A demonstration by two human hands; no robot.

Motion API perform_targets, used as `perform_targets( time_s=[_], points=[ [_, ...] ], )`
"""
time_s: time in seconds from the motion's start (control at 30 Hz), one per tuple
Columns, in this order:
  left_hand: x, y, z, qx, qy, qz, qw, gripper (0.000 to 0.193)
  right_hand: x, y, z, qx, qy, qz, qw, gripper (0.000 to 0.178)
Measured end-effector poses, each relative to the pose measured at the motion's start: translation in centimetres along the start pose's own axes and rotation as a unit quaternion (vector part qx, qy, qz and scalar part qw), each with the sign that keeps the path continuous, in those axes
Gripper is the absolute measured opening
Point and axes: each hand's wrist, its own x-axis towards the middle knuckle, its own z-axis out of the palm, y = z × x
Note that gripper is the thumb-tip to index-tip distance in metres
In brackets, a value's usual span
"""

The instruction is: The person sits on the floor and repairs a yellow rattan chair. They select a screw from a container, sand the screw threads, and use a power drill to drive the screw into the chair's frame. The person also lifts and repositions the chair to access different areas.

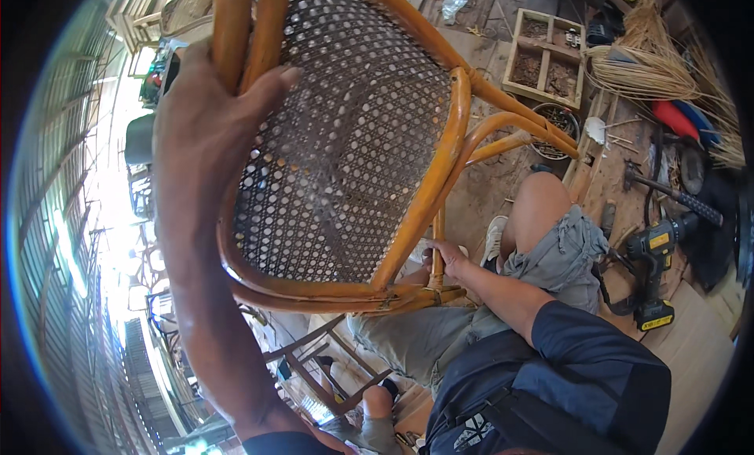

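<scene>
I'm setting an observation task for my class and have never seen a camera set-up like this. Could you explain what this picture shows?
There is no machine here, only a person using two bare hands. The picture comes from a fisheye camera worn on the person's head, looking down. Straight edges bend toward its rim, and its left is the person's left.

The left hand grips what looks like a rattan chair by its frame, beside a woven cane panel. The right hand holds a thinner pole near the person's lap.

On the wooden floor to the right are a divided wooden tray, a bundle of pale strips, a hammer and a cordless drill.
</scene>
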Motion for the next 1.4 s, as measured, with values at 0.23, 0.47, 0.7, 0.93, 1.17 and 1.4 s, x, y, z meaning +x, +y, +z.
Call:
perform_targets(
  time_s=[0.23, 0.47, 0.7, 0.93, 1.17, 1.4],
  points=[
    [-0.5, 0.4, -1.0, 0.002, -0.024, -0.062, 0.998, 0.054, 0.8, 0.1, -0.2, -0.079, -0.033, 0.027, 0.996, 0.03],
    [-2.5, -5.8, -3.7, 0.015, 0.065, -0.123, 0.99, 0.053, -1.0, -3.9, 1.0, -0.17, 0.004, -0.063, 0.983, 0.022],
    [-8.8, -16.3, -7.0, -0.091, 0.225, -0.212, 0.947, 0.048, -3.1, -10.3, 3.7, -0.163, -0.039, -0.194, 0.967, 0.024],
    [-16.9, -27.3, -1.1, -0.144, 0.324, -0.312, 0.882, 0.051, -4.2, -10.6, 4.8, -0.196, -0.031, -0.291, 0.936, 0.02],
    [-17.1, -32.3, 4.6, -0.22, 0.351, -0.258, 0.873, 0.051, -2.2, -10.1, 4.4, -0.239, -0.001, -0.296, 0.925, 0.021],
    [-20.1, -35.4, 7.6, -0.305, 0.347, -0.298, 0.835, 0.066, -1.5, -9.3, 5.9, -0.289, -0.009, -0.286, 0.914, 0.022]
  ],
)
